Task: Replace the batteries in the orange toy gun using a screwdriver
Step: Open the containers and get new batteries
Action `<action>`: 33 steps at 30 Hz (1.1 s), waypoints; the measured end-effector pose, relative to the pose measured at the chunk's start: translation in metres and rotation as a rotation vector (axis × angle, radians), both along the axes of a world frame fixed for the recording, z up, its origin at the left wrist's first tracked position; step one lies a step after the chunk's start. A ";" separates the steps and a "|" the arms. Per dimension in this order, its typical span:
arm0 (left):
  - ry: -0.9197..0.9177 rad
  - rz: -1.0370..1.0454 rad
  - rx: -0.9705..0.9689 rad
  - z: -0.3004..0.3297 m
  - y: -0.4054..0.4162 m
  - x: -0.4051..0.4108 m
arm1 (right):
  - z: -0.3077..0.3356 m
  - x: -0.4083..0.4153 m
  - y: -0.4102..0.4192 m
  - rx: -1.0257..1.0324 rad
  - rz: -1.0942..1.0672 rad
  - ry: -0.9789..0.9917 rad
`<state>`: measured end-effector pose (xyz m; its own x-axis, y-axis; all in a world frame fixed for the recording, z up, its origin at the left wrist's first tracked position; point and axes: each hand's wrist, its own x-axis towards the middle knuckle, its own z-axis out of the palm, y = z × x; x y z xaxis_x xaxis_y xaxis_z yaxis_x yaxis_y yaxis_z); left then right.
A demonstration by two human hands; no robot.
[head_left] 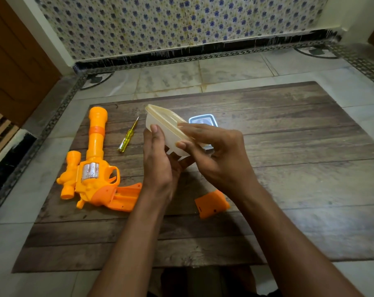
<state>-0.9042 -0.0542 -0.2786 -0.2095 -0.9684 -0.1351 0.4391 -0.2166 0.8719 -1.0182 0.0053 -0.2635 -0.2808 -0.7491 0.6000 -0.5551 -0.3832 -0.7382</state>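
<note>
Tiled floor and a patterned wall frame your work spot, with one wood-grain mat point(267, 146) laid on the tiles as your surface. Largest on it is the one gun point(91, 168), lying at the left with its barrel pointing away from you; its grip looks open, so you seem to have the cover screw out already. One box point(160, 123), pale and translucent, is lifted and tilted above the mat's middle: your left hand point(158, 159) cups it from below with fingers curled round it, and your right hand point(214, 151) grips its near side and lid edge, thumb and fingers wrapped on. Whether it holds batteries, you cannot tell. One cover point(211, 203) lies near you, right of the gun and apart from it. One blue-rimmed lid or second container point(203, 121) sits just behind the box. One screwdriver point(128, 136) lies beside the barrel, untouched. No batteries show. By my reading, you have yet to swap cells, refit the cover and drive the screw
</note>
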 end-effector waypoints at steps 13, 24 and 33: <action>-0.102 0.087 -0.036 -0.001 -0.005 -0.003 | 0.005 0.031 -0.001 -0.024 -0.162 -0.192; -0.063 -0.016 0.123 0.011 -0.009 0.013 | -0.006 -0.008 0.001 -0.004 0.037 0.283; 0.018 -0.122 0.168 0.018 -0.011 0.020 | 0.006 -0.001 0.001 -0.029 -0.020 0.447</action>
